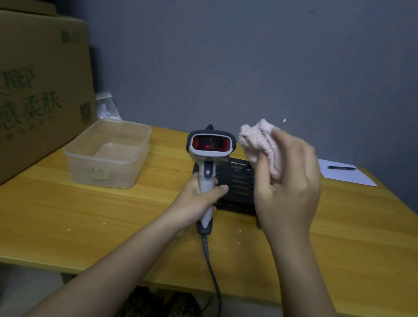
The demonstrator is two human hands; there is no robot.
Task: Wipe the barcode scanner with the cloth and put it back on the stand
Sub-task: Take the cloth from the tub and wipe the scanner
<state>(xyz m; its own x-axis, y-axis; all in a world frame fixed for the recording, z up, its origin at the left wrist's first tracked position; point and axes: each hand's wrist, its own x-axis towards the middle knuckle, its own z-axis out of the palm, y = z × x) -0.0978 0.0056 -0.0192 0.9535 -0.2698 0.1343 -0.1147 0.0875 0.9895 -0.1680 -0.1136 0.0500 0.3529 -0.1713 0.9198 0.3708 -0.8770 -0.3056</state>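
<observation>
My left hand [198, 199] grips the handle of the grey and white barcode scanner [210, 148], holding it upright above the table with its red window facing me. Its dark cable [214, 273] runs down over the table's front edge. My right hand [288, 184] holds a bunched pink cloth [258, 141] just to the right of the scanner head, a small gap apart from it. The black slotted stand [239, 183] lies flat on the table behind both hands, partly hidden by them.
A clear plastic tub [109, 153] sits to the left on the yellow wooden table [61, 218]. Large cardboard boxes [22, 96] fill the far left. A white sheet [347, 172] with a pen [341, 167] lies at the back right. A grey wall stands behind.
</observation>
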